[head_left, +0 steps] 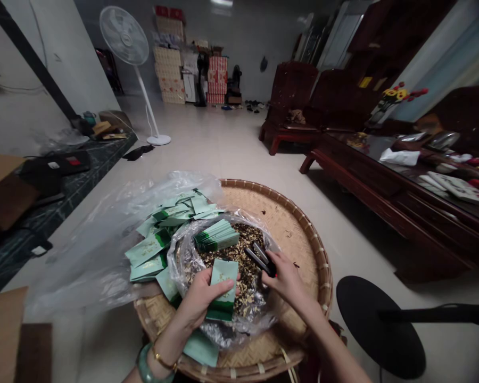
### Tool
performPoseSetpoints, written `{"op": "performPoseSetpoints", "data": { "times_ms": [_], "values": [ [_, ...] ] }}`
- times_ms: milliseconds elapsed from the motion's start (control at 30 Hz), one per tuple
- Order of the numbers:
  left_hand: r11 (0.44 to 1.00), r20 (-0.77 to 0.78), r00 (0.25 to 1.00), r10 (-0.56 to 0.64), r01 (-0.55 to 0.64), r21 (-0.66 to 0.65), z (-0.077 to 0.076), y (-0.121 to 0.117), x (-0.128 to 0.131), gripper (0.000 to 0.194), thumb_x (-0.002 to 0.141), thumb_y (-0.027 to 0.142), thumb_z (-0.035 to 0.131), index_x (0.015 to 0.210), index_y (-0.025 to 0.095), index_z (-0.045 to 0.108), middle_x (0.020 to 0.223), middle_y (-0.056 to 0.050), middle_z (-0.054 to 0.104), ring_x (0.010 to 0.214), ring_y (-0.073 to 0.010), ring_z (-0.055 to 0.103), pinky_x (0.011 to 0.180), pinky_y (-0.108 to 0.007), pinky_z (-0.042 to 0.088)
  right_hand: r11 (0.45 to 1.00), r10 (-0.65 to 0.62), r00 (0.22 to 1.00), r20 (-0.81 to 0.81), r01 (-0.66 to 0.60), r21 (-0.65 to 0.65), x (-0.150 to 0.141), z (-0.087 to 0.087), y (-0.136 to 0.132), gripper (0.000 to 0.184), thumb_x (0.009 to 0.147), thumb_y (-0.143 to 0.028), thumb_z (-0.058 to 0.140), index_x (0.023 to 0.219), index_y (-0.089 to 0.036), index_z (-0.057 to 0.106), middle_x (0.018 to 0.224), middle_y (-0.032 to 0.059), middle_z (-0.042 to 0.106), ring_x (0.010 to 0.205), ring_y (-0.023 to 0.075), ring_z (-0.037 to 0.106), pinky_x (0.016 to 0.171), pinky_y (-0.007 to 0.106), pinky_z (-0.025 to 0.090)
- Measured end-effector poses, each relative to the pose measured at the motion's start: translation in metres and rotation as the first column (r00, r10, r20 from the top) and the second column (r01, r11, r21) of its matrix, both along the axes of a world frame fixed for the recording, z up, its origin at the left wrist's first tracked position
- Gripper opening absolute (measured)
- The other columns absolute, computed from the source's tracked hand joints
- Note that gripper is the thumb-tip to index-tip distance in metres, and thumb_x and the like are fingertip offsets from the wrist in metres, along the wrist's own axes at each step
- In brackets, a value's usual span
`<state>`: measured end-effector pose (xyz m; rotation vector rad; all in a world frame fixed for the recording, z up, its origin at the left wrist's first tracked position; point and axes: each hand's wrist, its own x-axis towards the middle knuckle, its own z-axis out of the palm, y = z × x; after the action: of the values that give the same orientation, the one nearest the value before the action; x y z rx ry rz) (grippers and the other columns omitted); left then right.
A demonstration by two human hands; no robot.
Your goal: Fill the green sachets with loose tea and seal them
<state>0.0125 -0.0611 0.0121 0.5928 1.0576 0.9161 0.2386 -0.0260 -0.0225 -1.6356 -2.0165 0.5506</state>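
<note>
My left hand (203, 295) is closed on a light green sachet (224, 287) with a darker green end, thumb across its front. In my right hand (285, 279) is a black and silver two-jawed hand tool (259, 258), like a stapler or small bag sealer, its jaws apart and pointing up-left. Both hands are over a clear plastic bag (179, 255) of loose dark and pale dried bits (249, 239). A fanned stack of green sachets (217, 235) lies on the dried bits. More sachets (149, 249) are heaped to the left, on plastic sheeting (104, 239).
The round woven bamboo tray (323, 266) holds the bag. A black round stand base (377, 324) is to the right, a cardboard box (2, 330) at lower left. Farther off are a white fan (157, 139), a dark wooden table (355, 181) and stacked boxes (170, 74).
</note>
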Motion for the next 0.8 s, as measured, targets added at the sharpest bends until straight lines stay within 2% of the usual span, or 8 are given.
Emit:
{"op": "performPoseSetpoints", "data": {
  "times_ms": [67,167,233,333,500,700,800],
  "values": [
    [1.0,-0.005,1.0,-0.005,0.005,0.002,0.001,0.001,-0.002,0.054,0.046,0.041,0.089,0.087,0.011,0.073,0.08,-0.008,0.075,0.064,-0.016,0.068,0.061,-0.024,0.054,0.996,0.025,0.98,-0.199,-0.041,-0.077,0.013,0.013,0.001,0.045,0.07,-0.024,0.06,0.114,-0.015,0.063,0.101,0.0107,0.067,0.085,0.0233,0.061,0.078,0.037,0.051],
    [0.999,-0.018,0.999,-0.036,0.037,0.02,0.002,0.003,-0.003,0.051,0.047,0.04,0.088,0.086,0.01,0.072,0.078,-0.007,0.074,0.064,-0.0161,0.067,0.06,-0.024,0.053,0.957,0.126,0.897,-0.424,-0.223,-0.187,0.021,0.041,0.0,0.043,0.073,-0.029,0.061,0.114,-0.017,0.064,0.105,0.0092,0.068,0.091,0.0225,0.062,0.08,0.035,0.05],
    [0.996,-0.031,0.997,-0.071,0.072,0.051,0.002,0.003,-0.003,0.047,0.049,0.038,0.087,0.084,0.01,0.072,0.074,-0.005,0.073,0.063,-0.0151,0.065,0.059,-0.023,0.051,0.922,0.211,0.861,-0.463,-0.332,-0.197,0.015,0.059,-0.002,0.044,0.07,-0.027,0.064,0.114,-0.018,0.065,0.108,0.0084,0.067,0.095,0.0226,0.062,0.081,0.035,0.05],
    [0.988,-0.101,0.989,-0.109,0.119,0.1,0.0,0.004,-0.001,0.037,0.051,0.032,0.086,0.077,0.01,0.072,0.066,-0.003,0.07,0.058,-0.013,0.061,0.056,-0.021,0.048,0.892,0.305,0.858,-0.413,-0.409,-0.191,-0.003,0.077,-0.003,0.045,0.066,-0.021,0.066,0.111,-0.019,0.067,0.103,0.0065,0.068,0.091,0.0215,0.062,0.079,0.034,0.049],
    [0.972,-0.194,0.973,-0.124,0.159,0.173,0.003,0.004,0.001,0.034,0.054,0.03,0.083,0.079,0.01,0.072,0.071,-0.004,0.071,0.064,-0.0164,0.061,0.061,-0.025,0.048,0.887,0.349,0.871,-0.345,-0.426,-0.18,-0.028,0.083,-0.003,0.04,0.067,-0.017,0.064,0.106,-0.02,0.069,0.095,0.0043,0.069,0.082,0.0184,0.062,0.07,0.029,0.049],
    [0.964,-0.184,0.964,-0.193,0.222,0.148,0.002,0.002,0.0,0.034,0.056,0.036,0.082,0.075,0.011,0.071,0.069,-0.004,0.07,0.061,-0.0166,0.06,0.059,-0.026,0.047,0.891,0.355,0.882,-0.311,-0.419,-0.172,-0.032,0.085,-0.002,0.033,0.071,-0.016,0.061,0.102,-0.021,0.071,0.09,0.0032,0.07,0.078,0.0177,0.062,0.063,0.026,0.047],
    [0.961,-0.201,0.958,-0.207,0.237,0.14,-0.001,0.003,0.0,0.033,0.057,0.036,0.081,0.074,0.01,0.071,0.069,-0.005,0.07,0.061,-0.0168,0.06,0.059,-0.026,0.046,0.891,0.329,0.879,-0.345,-0.41,-0.194,-0.032,0.085,-0.001,0.032,0.07,-0.017,0.061,0.1,-0.021,0.072,0.093,0.0036,0.071,0.081,0.0184,0.063,0.065,0.027,0.048]
  ]
}}
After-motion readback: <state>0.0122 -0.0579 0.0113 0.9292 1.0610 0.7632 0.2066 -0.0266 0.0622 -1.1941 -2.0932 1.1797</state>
